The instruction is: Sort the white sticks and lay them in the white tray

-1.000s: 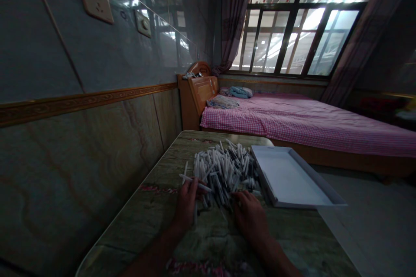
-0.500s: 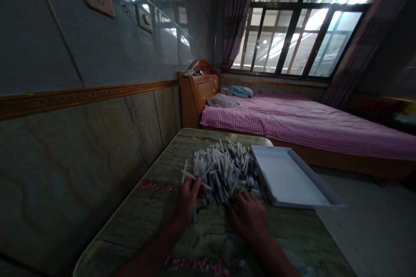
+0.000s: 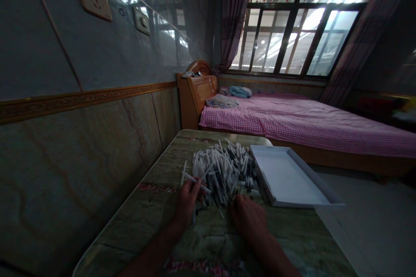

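A heap of white and dark pens (image 3: 224,166) lies on the table in front of me. My left hand (image 3: 186,199) is at the heap's near left side, thumb and fingers closed on a white pen (image 3: 189,176) that slants across the fingertips. Another white pen (image 3: 184,166) lies apart from the heap, just past that hand. At the near right edge of the heap is my right hand (image 3: 249,215), its fingers curled in and knuckles up. Whatever is in those fingers, if anything, is hidden. A shallow white box tray (image 3: 294,203) stands right of the heap.
The wood-patterned table (image 3: 208,242) has rounded corners, and the tray's right side reaches past its edge. A tiled wall (image 3: 97,151) runs along the left. Beyond the table is a bed (image 3: 276,117) with a pink checked cover, below a window (image 3: 292,39).
My right hand's fingers have curled in more tightly at the heap's edge. My left hand stays almost in place with the pen. The view has shifted slightly.
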`<state>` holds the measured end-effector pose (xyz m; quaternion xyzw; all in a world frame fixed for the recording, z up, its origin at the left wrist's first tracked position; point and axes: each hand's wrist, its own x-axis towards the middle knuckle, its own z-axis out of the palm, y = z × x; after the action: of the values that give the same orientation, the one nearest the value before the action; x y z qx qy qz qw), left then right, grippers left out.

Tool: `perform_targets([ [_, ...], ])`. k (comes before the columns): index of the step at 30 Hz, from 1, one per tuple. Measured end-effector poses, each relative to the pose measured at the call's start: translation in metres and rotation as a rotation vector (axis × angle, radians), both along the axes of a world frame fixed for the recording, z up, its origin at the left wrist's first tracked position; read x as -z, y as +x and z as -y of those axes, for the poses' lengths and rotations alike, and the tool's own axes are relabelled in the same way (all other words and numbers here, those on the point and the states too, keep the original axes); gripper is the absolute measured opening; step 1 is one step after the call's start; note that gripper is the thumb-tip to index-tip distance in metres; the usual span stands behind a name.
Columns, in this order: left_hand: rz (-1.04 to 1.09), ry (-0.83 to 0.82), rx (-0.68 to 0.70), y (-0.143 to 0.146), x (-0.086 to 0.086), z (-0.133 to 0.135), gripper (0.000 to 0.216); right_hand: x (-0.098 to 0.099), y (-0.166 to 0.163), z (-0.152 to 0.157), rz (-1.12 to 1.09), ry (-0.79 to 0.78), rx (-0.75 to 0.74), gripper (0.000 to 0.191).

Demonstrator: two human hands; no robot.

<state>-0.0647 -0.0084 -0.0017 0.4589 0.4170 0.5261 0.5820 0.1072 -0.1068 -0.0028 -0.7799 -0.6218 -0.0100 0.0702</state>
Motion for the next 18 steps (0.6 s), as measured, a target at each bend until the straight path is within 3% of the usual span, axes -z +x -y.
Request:
perform_targets([
  [10, 0.05, -0.032, -0.044, -0.004, 0.004, -0.004, 0.044, 0.013, 0.015, 0.002, -0.142, 0.091, 0.003, 0.011],
  [18, 0.289, -0.203, -0.098, -0.005, 0.006, -0.01, 0.027, 0.026, 0.014, 0.003, -0.43, 0.292, -0.22, 0.013],
])
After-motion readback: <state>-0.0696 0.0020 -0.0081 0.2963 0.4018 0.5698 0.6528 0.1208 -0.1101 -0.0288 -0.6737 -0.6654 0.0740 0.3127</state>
